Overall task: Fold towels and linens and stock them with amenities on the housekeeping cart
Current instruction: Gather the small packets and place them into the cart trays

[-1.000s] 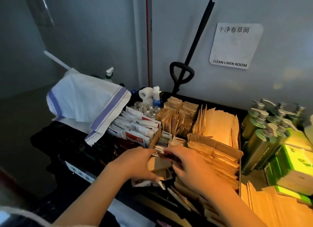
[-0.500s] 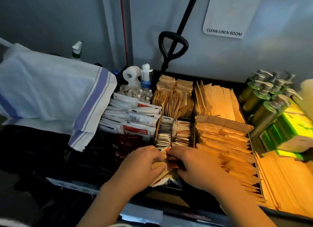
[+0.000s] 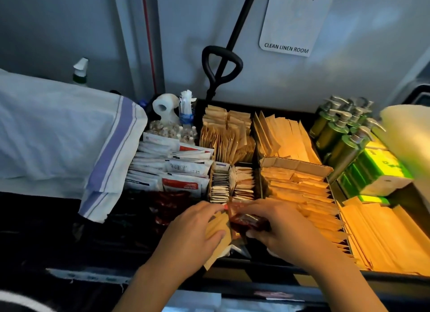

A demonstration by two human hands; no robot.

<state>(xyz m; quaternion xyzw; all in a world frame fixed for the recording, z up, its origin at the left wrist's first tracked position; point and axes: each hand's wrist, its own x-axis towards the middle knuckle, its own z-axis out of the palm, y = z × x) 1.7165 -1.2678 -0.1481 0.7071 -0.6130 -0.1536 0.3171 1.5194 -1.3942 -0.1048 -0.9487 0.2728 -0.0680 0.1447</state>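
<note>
Both hands work at the front of the cart's amenity tray point(image 3: 302, 271). My left hand point(image 3: 193, 235) lies over a bundle of tan paper packets point(image 3: 217, 225), fingers curled round its edge. My right hand point(image 3: 279, 225) grips a dark red sachet point(image 3: 247, 220) between thumb and fingers, just in front of two small rows of thin sachets point(image 3: 220, 183). A white cloth with blue stripes point(image 3: 69, 146) hangs over the cart's left side. Kraft-paper amenity packets point(image 3: 300, 195) fill the compartments to the right.
White and red packets point(image 3: 172, 169) stand left of the small rows. Green pump bottles point(image 3: 337, 137) and green boxes point(image 3: 377, 172) sit at the right. A black handle point(image 3: 221, 62), a spray bottle point(image 3: 80, 71) and a paper roll point(image 3: 164, 109) stand by the wall.
The view has moved closer and lower over the tray. My right hand now shows a dark red sachet in its grip, and both hands have stayed at the tray's front.
</note>
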